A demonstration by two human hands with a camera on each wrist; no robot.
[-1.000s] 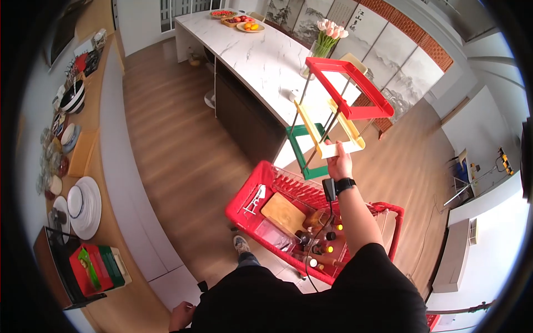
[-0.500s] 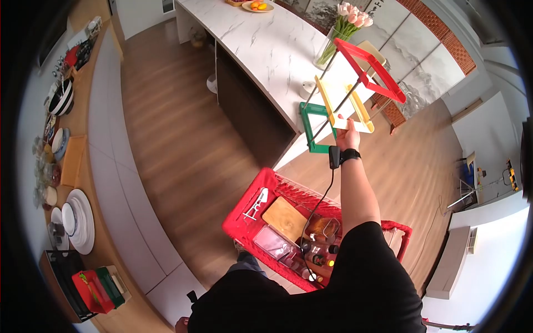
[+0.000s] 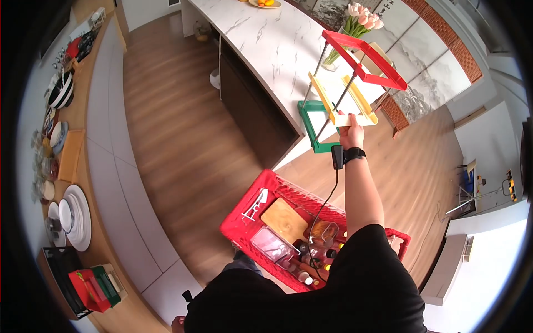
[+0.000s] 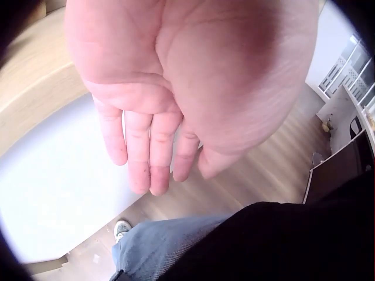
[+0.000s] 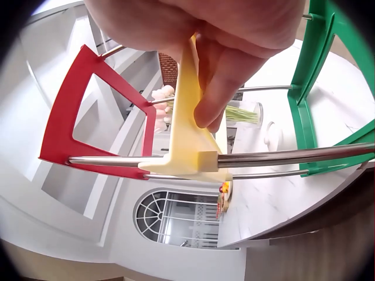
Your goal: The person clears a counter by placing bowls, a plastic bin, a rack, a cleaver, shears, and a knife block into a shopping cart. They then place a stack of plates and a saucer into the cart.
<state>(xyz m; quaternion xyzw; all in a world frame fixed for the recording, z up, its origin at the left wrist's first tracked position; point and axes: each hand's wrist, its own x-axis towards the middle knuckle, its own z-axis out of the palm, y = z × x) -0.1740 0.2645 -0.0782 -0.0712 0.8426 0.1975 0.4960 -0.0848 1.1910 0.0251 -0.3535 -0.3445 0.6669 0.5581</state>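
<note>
My right hand (image 3: 351, 133) grips the front edge of the yellow middle tier of a three-tier shelf rack (image 3: 362, 108). Thin metal rods join its red top frame (image 5: 61, 114), yellow frame (image 5: 186, 132) and green bottom frame (image 5: 304, 88). The rack is held out at arm's length, its green end overlapping the near corner of the marble-topped island (image 3: 261, 41). In the right wrist view my thumb and fingers close around the yellow edge. My left hand (image 4: 155, 111) hangs by my side with fingers straight and nothing in it; only a bit shows in the head view.
A red cart (image 3: 239, 225) holding a wooden board (image 3: 284, 219) and several bottles stands right before me. Tulips in a glass vase (image 3: 331, 58) are on the island behind the rack. Along the left, a counter carries plates (image 3: 79, 216) and a red box (image 3: 91, 291).
My right hand has carried the rack forward to the island's corner, then shifted only slightly. My left hand has dropped back toward the bottom edge of the head view.
</note>
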